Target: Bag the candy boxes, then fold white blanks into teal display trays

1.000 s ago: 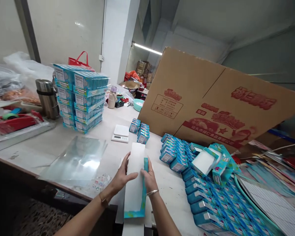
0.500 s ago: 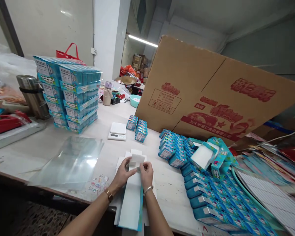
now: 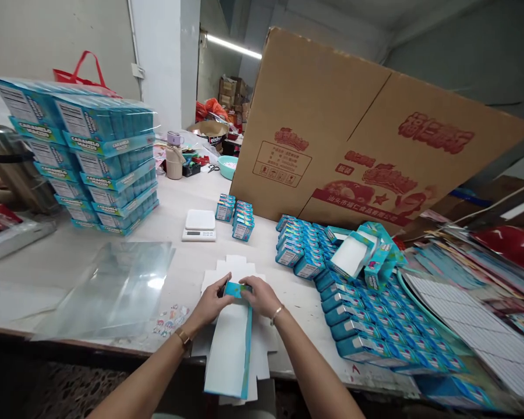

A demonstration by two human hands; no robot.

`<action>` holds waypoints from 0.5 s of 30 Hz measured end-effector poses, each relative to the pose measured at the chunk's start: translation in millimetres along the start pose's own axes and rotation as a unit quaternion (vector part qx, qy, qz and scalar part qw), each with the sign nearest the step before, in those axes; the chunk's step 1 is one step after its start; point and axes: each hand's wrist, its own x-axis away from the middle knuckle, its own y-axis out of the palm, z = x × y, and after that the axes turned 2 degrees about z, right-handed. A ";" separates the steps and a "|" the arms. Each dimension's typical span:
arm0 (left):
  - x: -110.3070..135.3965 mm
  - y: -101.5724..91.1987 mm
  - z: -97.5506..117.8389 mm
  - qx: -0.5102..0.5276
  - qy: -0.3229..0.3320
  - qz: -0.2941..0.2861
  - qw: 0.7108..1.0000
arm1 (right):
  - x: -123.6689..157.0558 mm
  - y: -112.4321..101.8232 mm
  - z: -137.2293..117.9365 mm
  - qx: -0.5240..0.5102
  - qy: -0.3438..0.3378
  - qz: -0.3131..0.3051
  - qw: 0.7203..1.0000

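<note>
A long cardboard tray (image 3: 227, 349), white inside with teal printed sides, lies lengthwise in front of me at the table's front edge. My left hand (image 3: 212, 301) grips its far left corner, thumb on the folded end and fingers behind. My right hand (image 3: 261, 298) holds the far right corner, fingertips on the teal end flap. Part of the flap is hidden by my fingers. Flat white carton blanks (image 3: 236, 265) are stacked under the tray, their cut edges sticking out around it.
Clear plastic sheets (image 3: 122, 285) lie at left, before stacked wrapped teal boxes (image 3: 113, 145). A white scale (image 3: 199, 226) and small boxes (image 3: 243, 221) stand beyond. Right are rows of teal boxes (image 3: 375, 331), folded trays (image 3: 351, 253) and a large carton (image 3: 332, 122).
The far end flap, white and upright before, is now folded over and shows its teal side. My right hand has turned inward over it. The view has shifted slightly.
</note>
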 end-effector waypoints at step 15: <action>-7.4 -7.0 17.9 -0.072 -0.014 -0.067 0.995 | -26.3 -1.6 -35.0 0.321 -0.012 -0.154 0.934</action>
